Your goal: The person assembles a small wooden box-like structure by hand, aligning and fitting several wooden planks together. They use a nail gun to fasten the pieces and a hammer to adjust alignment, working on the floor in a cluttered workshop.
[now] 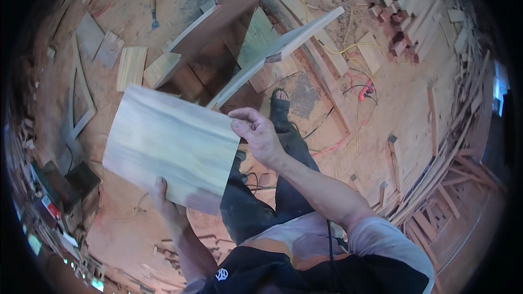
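Observation:
A pale wooden board (169,144) with grey streaks is held tilted in front of my body. My left hand (168,204) grips its lower edge, thumb on the upper face and the other fingers hidden beneath. At the board's upper right corner, my right hand (259,133) pinches the edge between thumb and curled fingers. Just beyond the board stands a wooden box-like frame (218,65), made of upright panels with a dark inside. One long pale panel (280,51) of it slants up to the right, close to my right hand.
Loose board pieces (131,68) lie to the left, near a triangular wooden frame (81,90). A brush-like tool (154,11) rests farther off. Yellow cords (348,49) and a red power strip (366,91) lie on the right. Stacked timber (406,27) and long strips (436,185) line the right side.

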